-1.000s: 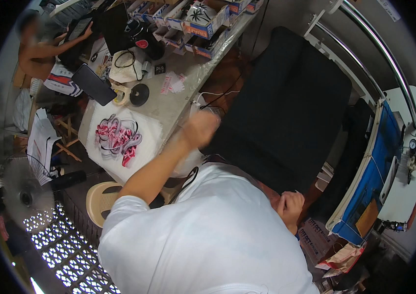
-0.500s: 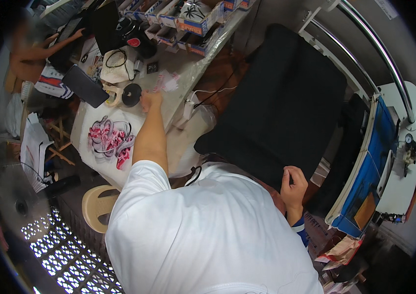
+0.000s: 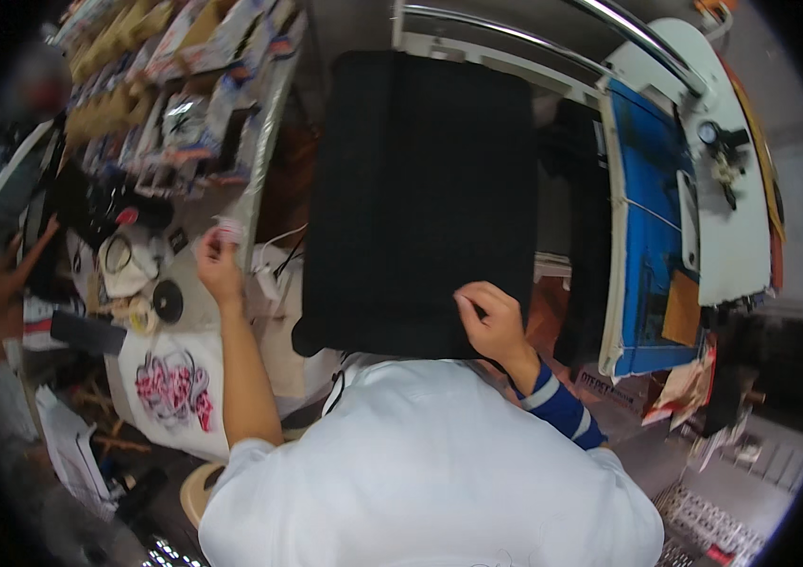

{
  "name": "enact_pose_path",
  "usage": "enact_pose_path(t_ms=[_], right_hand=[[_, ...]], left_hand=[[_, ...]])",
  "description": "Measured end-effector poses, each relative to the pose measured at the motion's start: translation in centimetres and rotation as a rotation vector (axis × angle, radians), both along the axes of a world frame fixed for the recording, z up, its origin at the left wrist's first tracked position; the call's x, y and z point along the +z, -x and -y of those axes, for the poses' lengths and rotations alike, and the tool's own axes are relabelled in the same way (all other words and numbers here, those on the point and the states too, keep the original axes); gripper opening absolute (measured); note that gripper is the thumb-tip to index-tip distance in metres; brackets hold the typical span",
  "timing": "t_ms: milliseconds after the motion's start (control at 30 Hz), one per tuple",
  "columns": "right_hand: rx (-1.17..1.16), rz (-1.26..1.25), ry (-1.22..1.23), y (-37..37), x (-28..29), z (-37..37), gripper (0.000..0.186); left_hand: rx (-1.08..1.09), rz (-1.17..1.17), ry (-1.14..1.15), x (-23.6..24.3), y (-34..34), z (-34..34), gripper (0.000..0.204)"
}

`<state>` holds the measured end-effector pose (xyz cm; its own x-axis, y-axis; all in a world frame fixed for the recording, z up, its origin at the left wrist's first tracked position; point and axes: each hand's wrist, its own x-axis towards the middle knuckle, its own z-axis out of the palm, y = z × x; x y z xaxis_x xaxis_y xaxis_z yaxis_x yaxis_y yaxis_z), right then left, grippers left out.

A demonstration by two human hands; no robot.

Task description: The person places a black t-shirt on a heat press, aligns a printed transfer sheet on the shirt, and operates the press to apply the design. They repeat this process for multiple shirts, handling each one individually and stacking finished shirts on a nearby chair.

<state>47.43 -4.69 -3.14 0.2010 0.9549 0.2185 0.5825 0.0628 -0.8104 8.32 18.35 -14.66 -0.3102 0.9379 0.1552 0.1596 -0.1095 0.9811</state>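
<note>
My left hand [image 3: 219,265] is raised over the right edge of the table, its fingers pinched on a small pink-and-white printed label [image 3: 228,229]. Whether it is one label or a few stacked, I cannot tell. A black cloth [image 3: 411,198], smooth and flat, is spread over a board-like support in front of me. My right hand [image 3: 494,326] hovers at the cloth's near right part, fingers curled loosely toward the thumb, with nothing visible in them. On the table beside my left forearm lies a white sheet with a pink and grey graphic [image 3: 174,392].
A black tape roll [image 3: 168,300], a dark phone [image 3: 87,333] and a cream cloth [image 3: 127,266] lie on the table. Boxes [image 3: 184,123] crowd its far end. Right of the cloth stands a blue-framed panel [image 3: 652,227] under metal rails. Another person's arm [image 3: 33,250] reaches in at far left.
My left hand has lifted from the table with the pink-and-white label. My view has swung right, centring the black cloth. My right hand has come forward over the cloth's near part.
</note>
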Motion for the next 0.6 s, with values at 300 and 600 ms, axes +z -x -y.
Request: enact_pose_path(t_ms=[300,600], right_hand=[[-0.178,-0.425,0.305,-4.7,-2.8,-5.9,0.019],[-0.470,-0.344,0.324,-11.0,-4.7,-10.0,0.019]], left_hand=[[-0.997,-0.029,0.351,9.6,-24.2,6.0,0.015],[-0.730,-0.788,-0.575,6.8,-35.7,-14.7,0.025]])
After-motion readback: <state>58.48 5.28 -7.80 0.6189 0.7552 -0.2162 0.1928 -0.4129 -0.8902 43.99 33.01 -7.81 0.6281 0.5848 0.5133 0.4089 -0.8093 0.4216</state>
